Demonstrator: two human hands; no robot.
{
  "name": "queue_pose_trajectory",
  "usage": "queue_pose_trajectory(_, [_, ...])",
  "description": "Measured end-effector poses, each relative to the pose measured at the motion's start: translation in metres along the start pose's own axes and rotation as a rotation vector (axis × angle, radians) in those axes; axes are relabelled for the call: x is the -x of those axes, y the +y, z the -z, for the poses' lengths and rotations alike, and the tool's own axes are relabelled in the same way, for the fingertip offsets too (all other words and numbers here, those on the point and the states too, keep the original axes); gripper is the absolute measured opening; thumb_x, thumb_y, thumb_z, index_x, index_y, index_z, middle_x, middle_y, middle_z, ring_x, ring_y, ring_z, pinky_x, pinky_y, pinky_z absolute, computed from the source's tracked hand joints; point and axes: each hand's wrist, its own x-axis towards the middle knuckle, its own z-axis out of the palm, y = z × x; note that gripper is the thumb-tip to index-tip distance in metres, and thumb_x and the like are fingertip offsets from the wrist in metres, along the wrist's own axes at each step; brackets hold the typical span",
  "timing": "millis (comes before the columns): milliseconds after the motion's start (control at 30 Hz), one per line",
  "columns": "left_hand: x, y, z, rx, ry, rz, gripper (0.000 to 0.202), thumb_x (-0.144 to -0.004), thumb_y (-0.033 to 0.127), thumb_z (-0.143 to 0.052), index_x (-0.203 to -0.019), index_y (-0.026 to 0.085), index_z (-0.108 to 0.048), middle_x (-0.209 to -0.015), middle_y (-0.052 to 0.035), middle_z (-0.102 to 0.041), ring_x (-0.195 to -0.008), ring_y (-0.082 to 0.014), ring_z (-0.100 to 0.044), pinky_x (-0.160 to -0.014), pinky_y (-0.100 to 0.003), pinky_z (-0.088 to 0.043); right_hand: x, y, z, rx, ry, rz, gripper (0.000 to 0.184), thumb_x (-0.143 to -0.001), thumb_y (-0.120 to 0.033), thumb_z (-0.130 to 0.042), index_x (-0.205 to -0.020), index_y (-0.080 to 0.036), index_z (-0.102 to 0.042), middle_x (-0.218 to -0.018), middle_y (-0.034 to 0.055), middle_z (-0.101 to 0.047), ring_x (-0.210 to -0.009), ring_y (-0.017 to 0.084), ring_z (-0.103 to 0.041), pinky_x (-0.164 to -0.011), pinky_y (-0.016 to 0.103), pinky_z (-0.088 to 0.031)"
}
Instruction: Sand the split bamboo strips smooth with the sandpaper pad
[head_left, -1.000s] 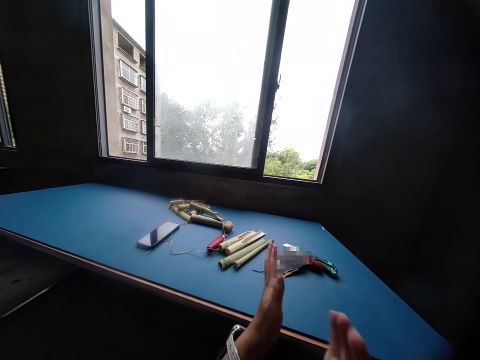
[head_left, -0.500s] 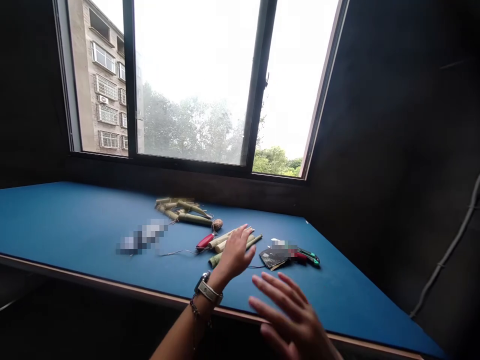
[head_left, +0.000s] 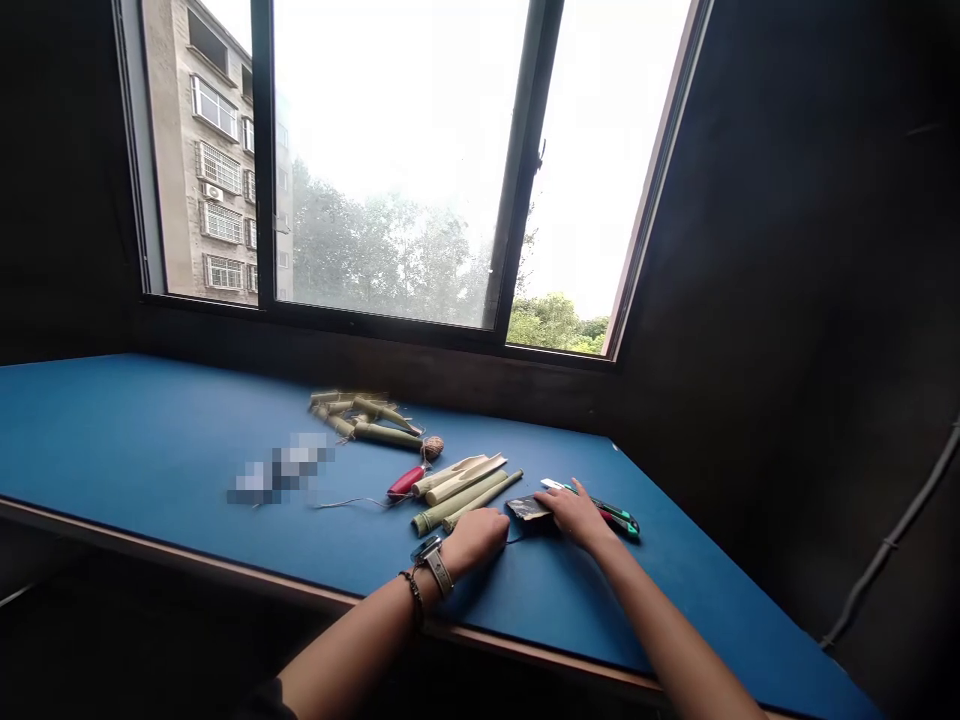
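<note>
Left hand [head_left: 474,540] down at lower centre, palm to the table, just beside 2 green bamboo sticks [head_left: 465,495], fingers tucked from view, so open or closed I can't tell! Right hand [head_left: 574,515] lying flat, no visible grip, over a dark folded sheet [head_left: 529,508], right next to a green-and-black utility knife [head_left: 615,516], everything on the blue table [head_left: 150,420]!

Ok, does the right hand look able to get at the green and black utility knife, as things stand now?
Probably yes. The right hand lies just beside the utility knife, and nothing seems to stand between them. The dark packet is at the fingertips, on the far side from the knife, so it leaves the way free.
</note>
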Motion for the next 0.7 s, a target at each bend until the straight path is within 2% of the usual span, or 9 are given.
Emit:
queue_pose_trajectory(100, [-0.003, -0.004, 0.007, -0.020, 0.010, 0.005, 0.017, -0.090, 0.026, -0.049, -0.092, 0.015, -0.061, -0.092, -0.0039, -0.065, -0.083, -0.0157, -0.061, -0.075, -0.033, -0.051, -0.021, 0.006, 0.005, -0.064, 0.081, -0.008, 0.045, -0.079, -0.005, -0.038, -0.110, -0.024, -0.064, -0.106, 0.0058, -0.066, -0.101, 0.021, -0.060, -0.103, 0.045, -0.030])
queue_pose_trajectory(200, [-0.010, -0.014, 0.015, -0.040, 0.060, 0.041, 0.022, -0.092, 0.019, -0.039, -0.098, 0.015, -0.060, -0.096, -0.0061, -0.065, -0.088, -0.0192, -0.061, -0.076, -0.032, -0.049, -0.041, 0.014, 0.006, -0.159, 0.221, -0.050, 0.044, -0.084, -0.014, -0.033, -0.119, -0.022, -0.058, -0.115, 0.0065, -0.063, -0.104, 0.021, -0.058, -0.094, 0.036, -0.042])
queue_pose_trajectory(267, [-0.016, -0.023, 0.019, -0.062, 0.078, 0.085, 0.027, -0.091, 0.018, -0.035, -0.100, 0.015, -0.060, -0.098, -0.0086, -0.065, -0.091, -0.0213, -0.060, -0.077, -0.032, -0.048, -0.050, 0.019, 0.001, -0.225, 0.341, -0.086, 0.046, -0.088, -0.018, -0.026, -0.126, -0.019, -0.053, -0.123, 0.0073, -0.058, -0.111, 0.020, -0.055, -0.093, 0.033, -0.043])
queue_pose_trajectory(367, [-0.025, -0.032, 0.016, -0.112, 0.074, 0.168, 0.024, -0.086, 0.026, -0.045, -0.103, 0.016, -0.060, -0.104, -0.0123, -0.063, -0.097, -0.0251, -0.058, -0.079, -0.034, -0.048, -0.053, 0.025, -0.011, -0.308, 0.485, -0.122, 0.048, -0.089, -0.022, -0.022, -0.127, -0.015, -0.051, -0.124, 0.0102, -0.056, -0.115, 0.021, -0.052, -0.096, 0.037, -0.042])
queue_pose_trajectory(500, [-0.030, -0.040, 0.006, -0.146, 0.080, 0.238, 0.036, -0.079, 0.030, -0.057, -0.111, 0.013, -0.056, -0.111, -0.0159, -0.059, -0.099, -0.0291, -0.056, -0.076, -0.037, -0.050, -0.046, 0.035, -0.024, -0.389, 0.556, -0.092, 0.047, -0.090, -0.034, -0.025, -0.118, -0.015, -0.058, -0.117, 0.0105, -0.061, -0.111, 0.023, -0.055, -0.095, 0.039, -0.044])
queue_pose_trajectory(700, [-0.021, -0.046, 0.009, -0.106, 0.080, 0.170, 0.024, -0.079, 0.029, -0.057, -0.101, 0.019, -0.061, -0.111, -0.0107, -0.059, -0.102, -0.0256, -0.055, -0.078, -0.033, -0.050, -0.042, 0.035, -0.022, -0.482, 0.613, -0.119, 0.057, -0.091, -0.048, -0.021, -0.114, -0.012, -0.059, -0.113, 0.0151, -0.062, -0.105, 0.025, -0.058, -0.090, 0.040, -0.047])
